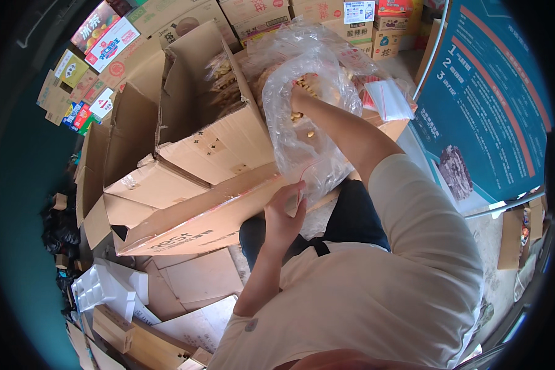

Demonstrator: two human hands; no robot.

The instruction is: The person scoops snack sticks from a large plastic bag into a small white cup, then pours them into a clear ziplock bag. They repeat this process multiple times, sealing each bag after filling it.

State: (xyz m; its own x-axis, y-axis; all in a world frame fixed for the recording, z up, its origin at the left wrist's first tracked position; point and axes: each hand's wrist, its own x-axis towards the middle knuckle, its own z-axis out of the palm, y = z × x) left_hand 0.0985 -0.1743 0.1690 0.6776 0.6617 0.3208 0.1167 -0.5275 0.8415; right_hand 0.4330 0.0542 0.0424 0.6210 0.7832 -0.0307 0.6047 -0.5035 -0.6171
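My left hand (284, 212) pinches the edge of a small clear zip bag (309, 175) with a red strip, between thumb and fingertips. My right hand (299, 98) reaches into the mouth of a large clear plastic bag (277, 125). Its fingers are partly hidden among small yellow-brown pieces (307, 85), possibly unshelled peanuts. A stack of flat, empty zip bags (389, 99) with red strips lies to the right of the large bag. Inside the open cardboard box (217, 148) on the left are several filled clear packets (222, 74).
A second open carton (132, 134) stands farther left. Stacked printed cartons (254, 14) line the back. A teal printed banner (495, 101) stands at the right. Flattened cardboard (203, 277) and white foam pieces (104, 286) lie on the floor at lower left.
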